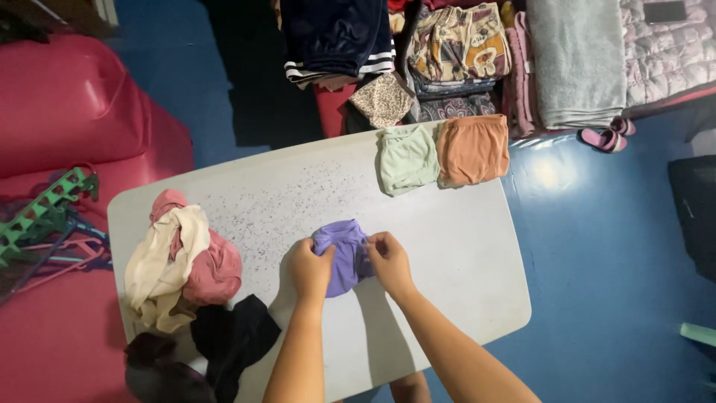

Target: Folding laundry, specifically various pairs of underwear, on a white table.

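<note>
Both hands are together on a small purple garment that lies near the middle of the white speckled table, towards its near edge; the left hand pinches the garment's left edge and the right hand pinches its right edge, the fingers of each closed on the cloth and the two hands close beside each other. Taking the purple garment as the landmark: beyond it, at the table's far edge, lie a folded pale green garment and, touching that one's right side, a folded orange garment. To its left sits a loose heap of cream and pink clothes, and nearer than that heap, at the table's near left corner, a pile of black clothes. Well beyond the purple garment, past the table, are stacks of folded clothes and a grey towel, and far to its left a green hanger rack on a red surface
</note>
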